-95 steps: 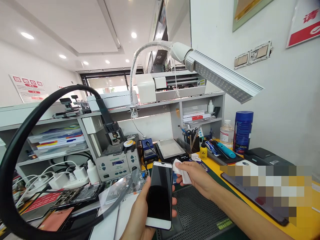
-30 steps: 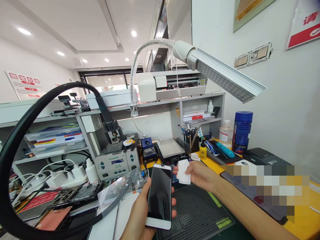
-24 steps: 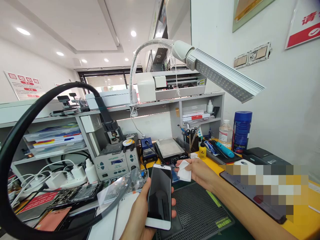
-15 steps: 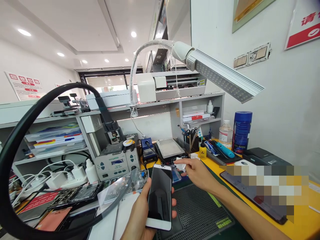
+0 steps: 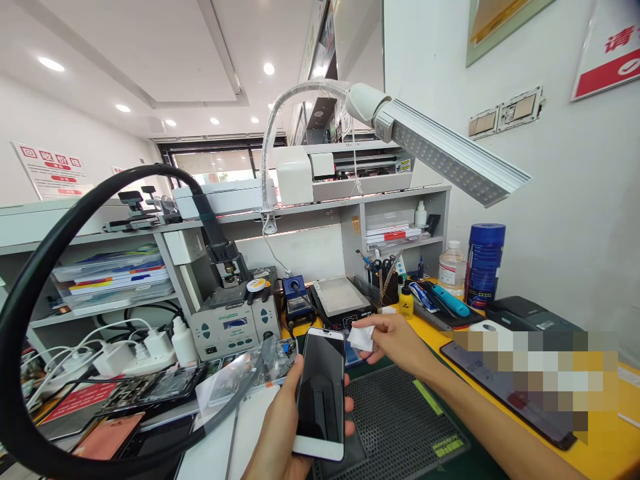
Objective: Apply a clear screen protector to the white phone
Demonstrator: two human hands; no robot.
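Note:
My left hand (image 5: 286, 421) is wrapped round a white smartphone (image 5: 320, 393), tilted up with its dark screen towards me. The thumb lies along its left edge and fingertips show at the right edge. Just right of the phone's top end, my right hand (image 5: 393, 340) pinches a small white tissue (image 5: 361, 337) between thumb and fingers. The tissue is apart from the phone. Below both hands lies a dark perforated mat (image 5: 400, 420).
A hot-air station (image 5: 235, 330) and a soldering station (image 5: 297, 300) stand behind. Phone parts (image 5: 150, 393) and chargers crowd the left. A black hose (image 5: 15, 320) loops across the left foreground. A yellow bottle (image 5: 406, 304) and another phone (image 5: 500, 387) are on the right.
The tissue in my right hand has turned and now shows a flatter, broader face beside the phone. My left hand and the phone have hardly moved.

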